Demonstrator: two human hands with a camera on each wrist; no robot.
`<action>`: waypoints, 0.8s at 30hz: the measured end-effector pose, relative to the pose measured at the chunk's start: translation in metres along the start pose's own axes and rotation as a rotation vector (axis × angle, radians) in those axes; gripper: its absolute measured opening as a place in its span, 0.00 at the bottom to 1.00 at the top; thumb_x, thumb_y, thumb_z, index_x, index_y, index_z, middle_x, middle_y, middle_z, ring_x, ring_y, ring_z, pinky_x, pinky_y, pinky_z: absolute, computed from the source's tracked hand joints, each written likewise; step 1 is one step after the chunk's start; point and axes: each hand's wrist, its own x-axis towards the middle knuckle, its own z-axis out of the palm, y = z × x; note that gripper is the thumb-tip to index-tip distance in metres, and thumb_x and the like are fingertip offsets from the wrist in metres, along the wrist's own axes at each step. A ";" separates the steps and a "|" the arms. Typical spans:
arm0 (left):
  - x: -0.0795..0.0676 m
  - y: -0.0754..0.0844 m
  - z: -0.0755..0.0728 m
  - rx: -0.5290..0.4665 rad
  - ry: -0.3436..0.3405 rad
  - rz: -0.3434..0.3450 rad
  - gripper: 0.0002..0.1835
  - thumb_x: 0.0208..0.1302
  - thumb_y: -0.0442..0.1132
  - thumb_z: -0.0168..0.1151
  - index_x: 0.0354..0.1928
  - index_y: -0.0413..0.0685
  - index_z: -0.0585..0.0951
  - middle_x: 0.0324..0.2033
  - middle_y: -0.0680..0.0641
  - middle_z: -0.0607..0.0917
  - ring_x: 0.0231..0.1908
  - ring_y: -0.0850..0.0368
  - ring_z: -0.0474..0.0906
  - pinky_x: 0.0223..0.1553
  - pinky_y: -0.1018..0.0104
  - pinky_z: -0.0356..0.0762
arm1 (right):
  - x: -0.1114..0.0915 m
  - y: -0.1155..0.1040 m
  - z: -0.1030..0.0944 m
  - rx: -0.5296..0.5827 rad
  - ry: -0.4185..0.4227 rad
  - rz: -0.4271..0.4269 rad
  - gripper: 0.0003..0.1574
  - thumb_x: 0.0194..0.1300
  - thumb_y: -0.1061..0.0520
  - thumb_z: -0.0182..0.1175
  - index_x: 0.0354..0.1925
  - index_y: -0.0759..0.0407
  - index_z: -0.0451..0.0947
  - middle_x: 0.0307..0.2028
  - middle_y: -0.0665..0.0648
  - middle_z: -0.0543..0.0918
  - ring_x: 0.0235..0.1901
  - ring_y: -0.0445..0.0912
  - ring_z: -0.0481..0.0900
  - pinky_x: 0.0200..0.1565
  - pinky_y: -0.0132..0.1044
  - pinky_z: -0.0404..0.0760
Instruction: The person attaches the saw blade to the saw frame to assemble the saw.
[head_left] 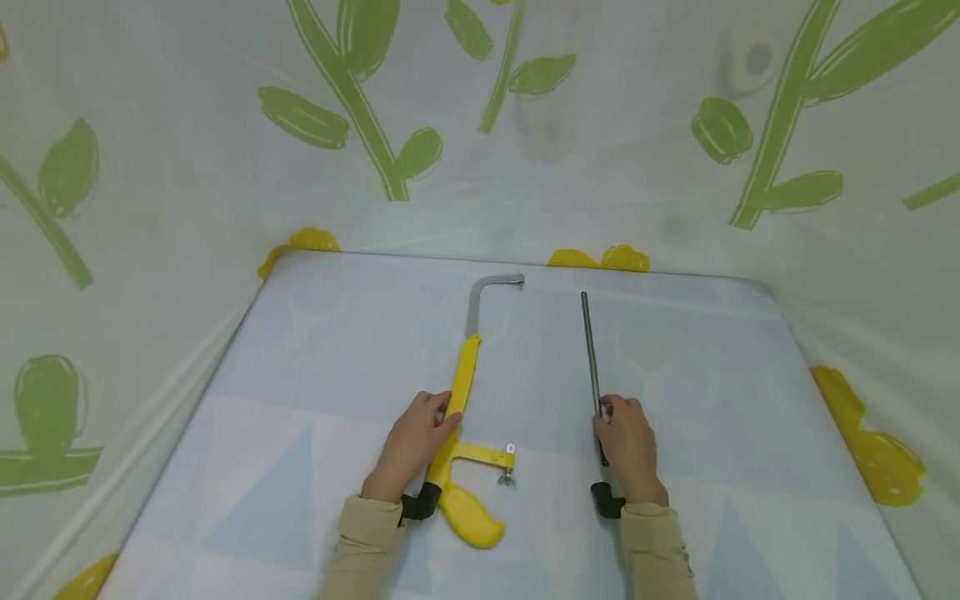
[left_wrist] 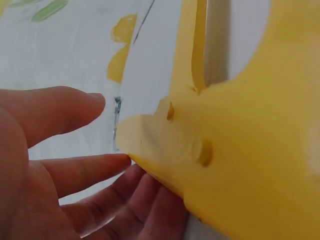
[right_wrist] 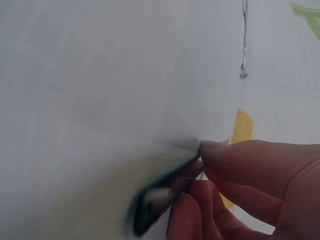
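- Currently I see the left hand (head_left: 412,442) parted, thumb free, fingers touching the yellow hacksaw frame (head_left: 467,367) on the table (head_left: 360,333).
- My right hand (head_left: 630,446) pinches the dark metal strip (head_left: 589,342), right of that frame.

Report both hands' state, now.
Left hand: open, fingertips touching the yellow saw frame.
Right hand: closed, pinching the slim dark bar between thumb and fingers.

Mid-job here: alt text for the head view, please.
A person's left hand touches a yellow hacksaw frame with no blade fitted; to its right, the right hand pinches a thin metal strip. A pale cloth lies beneath them.
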 end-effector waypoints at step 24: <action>-0.006 0.011 0.003 0.181 -0.019 -0.026 0.36 0.56 0.48 0.64 0.65 0.42 0.66 0.42 0.43 0.71 0.30 0.57 0.67 0.28 0.68 0.67 | 0.000 0.011 -0.010 0.010 -0.082 0.126 0.14 0.61 0.57 0.55 0.44 0.63 0.75 0.39 0.61 0.75 0.33 0.51 0.74 0.30 0.40 0.70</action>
